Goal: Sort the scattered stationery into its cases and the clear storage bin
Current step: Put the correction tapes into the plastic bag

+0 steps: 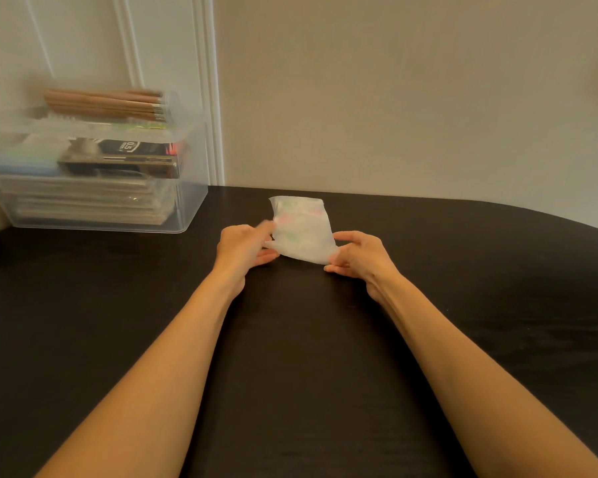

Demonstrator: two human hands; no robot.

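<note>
dark wood tabletop point(290, 357) runs out to a pale wall, with a white door frame point(208, 98) behind the far left corner. one clear bin point(187, 208) stands at that corner, pushed back against the frame, probably so it stays out of the working space while remaining within reach. it looks well filled: flat stacked packs at the bottom, one black box point(132, 157) above them, and a bundle of wooden pencils point(104, 103) lying across the top, about five or six, though blur makes the count unsure. one frosted pouch point(302, 229) lies in the middle of the table, well apart from the bin, with faint pink and green shapes showing through it; what and how many they are cannot be told. two hands work on it, one at each side of its near end. left hand point(246, 246) has its fingers curled at the pouch's left edge, pinching it, the fingertips blurred. right hand point(356, 253) pinches the right near corner between thumb and fingers. holding both sides like this looks meant to steady the limp pouch, either to close its mouth or to lift it flat. no other loose stationery shows on the table, so the sorting seems near its end, with this pouch likely the last piece bound for the bin.
</note>
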